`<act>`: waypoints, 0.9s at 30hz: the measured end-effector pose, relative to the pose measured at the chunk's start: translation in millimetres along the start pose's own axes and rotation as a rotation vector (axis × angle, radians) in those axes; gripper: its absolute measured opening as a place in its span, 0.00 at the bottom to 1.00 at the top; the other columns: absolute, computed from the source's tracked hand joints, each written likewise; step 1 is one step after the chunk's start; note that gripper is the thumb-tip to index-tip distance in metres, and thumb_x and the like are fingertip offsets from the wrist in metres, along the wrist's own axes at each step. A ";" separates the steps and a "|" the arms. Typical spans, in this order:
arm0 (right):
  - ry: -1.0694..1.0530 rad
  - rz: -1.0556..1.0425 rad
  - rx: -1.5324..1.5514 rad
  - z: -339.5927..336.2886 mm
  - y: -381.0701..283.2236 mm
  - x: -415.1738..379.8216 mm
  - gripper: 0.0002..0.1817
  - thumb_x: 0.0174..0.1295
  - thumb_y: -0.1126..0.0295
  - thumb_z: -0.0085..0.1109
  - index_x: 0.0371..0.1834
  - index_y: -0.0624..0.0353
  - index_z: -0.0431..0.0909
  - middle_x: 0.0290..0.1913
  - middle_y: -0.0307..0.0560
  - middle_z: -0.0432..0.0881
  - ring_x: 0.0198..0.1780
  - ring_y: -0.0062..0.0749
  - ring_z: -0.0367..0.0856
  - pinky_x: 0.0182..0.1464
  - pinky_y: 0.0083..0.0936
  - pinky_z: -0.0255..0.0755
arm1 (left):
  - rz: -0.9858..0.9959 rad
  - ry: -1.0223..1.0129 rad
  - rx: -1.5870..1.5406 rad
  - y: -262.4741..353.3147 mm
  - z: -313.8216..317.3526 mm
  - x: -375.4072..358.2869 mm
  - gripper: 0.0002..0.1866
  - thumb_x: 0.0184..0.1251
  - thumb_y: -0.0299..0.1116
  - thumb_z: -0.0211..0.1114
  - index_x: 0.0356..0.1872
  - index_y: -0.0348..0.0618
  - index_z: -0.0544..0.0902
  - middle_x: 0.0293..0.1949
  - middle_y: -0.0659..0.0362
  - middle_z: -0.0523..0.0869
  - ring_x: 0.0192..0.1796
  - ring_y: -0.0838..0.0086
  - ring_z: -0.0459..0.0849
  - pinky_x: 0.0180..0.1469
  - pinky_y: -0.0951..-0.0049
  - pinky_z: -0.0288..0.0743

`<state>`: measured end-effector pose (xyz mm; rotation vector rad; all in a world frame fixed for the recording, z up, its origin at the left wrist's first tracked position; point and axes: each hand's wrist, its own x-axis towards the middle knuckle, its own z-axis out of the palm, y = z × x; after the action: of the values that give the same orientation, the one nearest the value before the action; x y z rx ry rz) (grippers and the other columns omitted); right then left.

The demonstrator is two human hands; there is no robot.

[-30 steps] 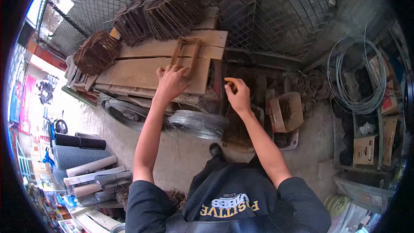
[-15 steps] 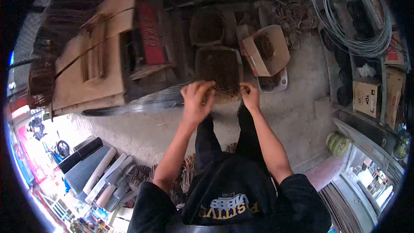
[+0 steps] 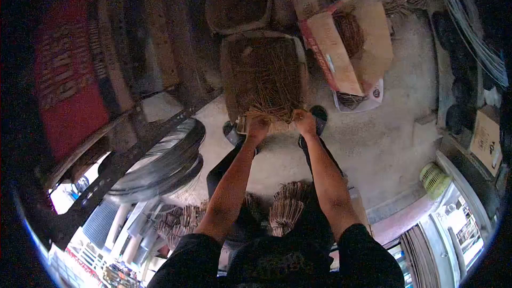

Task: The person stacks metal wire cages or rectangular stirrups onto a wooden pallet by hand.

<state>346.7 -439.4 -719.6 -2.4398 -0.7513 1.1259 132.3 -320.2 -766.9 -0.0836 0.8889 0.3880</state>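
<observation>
A worn, light-rimmed bin [image 3: 301,56] stands on the floor between the feet, filled with a tangle of thin, rusty-brown wire pieces [image 3: 266,72]. At its near edge is my left hand [image 3: 258,126], closed, with wire ends fanning out by the fingertips. My right hand [image 3: 304,121] is closed at the bin's near right corner, a short gap from the left one. Between the two hands, loose wire pieces lie across the near end of the bin. Whether the fingers grip wires or the rim is hidden.
A second bin [image 3: 213,13] stands behind. An open cardboard box [image 3: 376,42] leans over a white container [image 3: 368,104] at right. Bundles of bent rods [image 3: 288,213] lie by the legs. A wire coil [image 3: 160,165] is at left, under a metal frame [image 3: 144,144].
The view has shifted forward and down, so the bin looks larger. My left hand has come in closer to the right hand, and its fingers have closed. Both feet now show beside the bin.
</observation>
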 end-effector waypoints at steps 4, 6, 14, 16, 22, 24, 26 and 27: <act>-0.131 -0.194 -0.333 128.8 102.1 79.0 0.17 0.64 0.59 0.74 0.48 0.60 0.88 0.45 0.49 0.89 0.48 0.49 0.86 0.58 0.47 0.78 | 0.158 -0.265 0.332 -27.6 -29.5 74.9 0.11 0.73 0.30 0.67 0.52 0.38 0.86 0.45 0.54 0.87 0.41 0.59 0.86 0.47 0.56 0.81; -0.035 0.175 0.063 91.2 58.2 89.4 0.22 0.63 0.59 0.72 0.56 0.61 0.85 0.49 0.50 0.88 0.48 0.56 0.86 0.58 0.50 0.79 | 0.180 -0.211 0.330 -31.9 -33.9 86.2 0.12 0.72 0.31 0.68 0.52 0.38 0.86 0.43 0.54 0.87 0.40 0.60 0.86 0.46 0.57 0.81; 0.128 -0.255 0.233 179.9 107.6 105.9 0.20 0.67 0.61 0.65 0.57 0.61 0.82 0.50 0.54 0.86 0.48 0.53 0.86 0.51 0.49 0.80 | 0.267 -0.007 0.290 -15.9 -8.0 89.5 0.12 0.71 0.33 0.71 0.50 0.39 0.88 0.38 0.57 0.87 0.35 0.64 0.85 0.41 0.59 0.80; -0.022 -0.192 -0.141 131.4 74.1 84.1 0.17 0.68 0.61 0.64 0.53 0.61 0.83 0.49 0.54 0.87 0.47 0.51 0.87 0.50 0.48 0.80 | 0.273 0.044 0.265 -13.4 -13.5 54.7 0.12 0.71 0.34 0.71 0.50 0.40 0.88 0.37 0.57 0.87 0.34 0.65 0.85 0.40 0.60 0.80; 0.090 -0.003 0.077 -2.1 -27.2 18.5 0.13 0.69 0.62 0.65 0.45 0.60 0.88 0.44 0.52 0.89 0.44 0.43 0.89 0.46 0.40 0.80 | 0.337 0.171 0.192 -7.6 52.5 -13.0 0.13 0.70 0.36 0.73 0.49 0.41 0.90 0.32 0.59 0.87 0.30 0.68 0.84 0.37 0.61 0.80; 0.159 0.029 0.211 -33.1 -46.2 -9.4 0.14 0.71 0.62 0.65 0.51 0.60 0.88 0.40 0.51 0.90 0.44 0.34 0.88 0.47 0.35 0.79 | 0.378 0.194 0.172 1.6 92.7 -29.2 0.13 0.70 0.37 0.74 0.48 0.41 0.90 0.31 0.59 0.87 0.29 0.68 0.84 0.36 0.62 0.79; 0.114 0.050 0.313 -101.9 -103.1 -51.3 0.13 0.71 0.63 0.66 0.51 0.60 0.88 0.40 0.50 0.90 0.43 0.33 0.87 0.47 0.33 0.78 | 0.478 0.262 0.878 21.5 166.1 -92.3 0.12 0.71 0.37 0.72 0.48 0.41 0.91 0.29 0.58 0.88 0.28 0.67 0.85 0.36 0.62 0.80; 0.055 0.090 0.412 -132.0 -130.6 -71.6 0.13 0.71 0.64 0.67 0.51 0.59 0.87 0.39 0.48 0.90 0.42 0.32 0.87 0.48 0.32 0.78 | 0.537 0.354 1.588 30.9 204.3 -126.1 0.11 0.73 0.36 0.70 0.47 0.41 0.91 0.26 0.56 0.88 0.28 0.65 0.86 0.36 0.62 0.80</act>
<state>368.9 -389.7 -528.1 -2.1605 -0.3510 1.1129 200.9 -281.8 -538.0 1.6107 1.3516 0.0627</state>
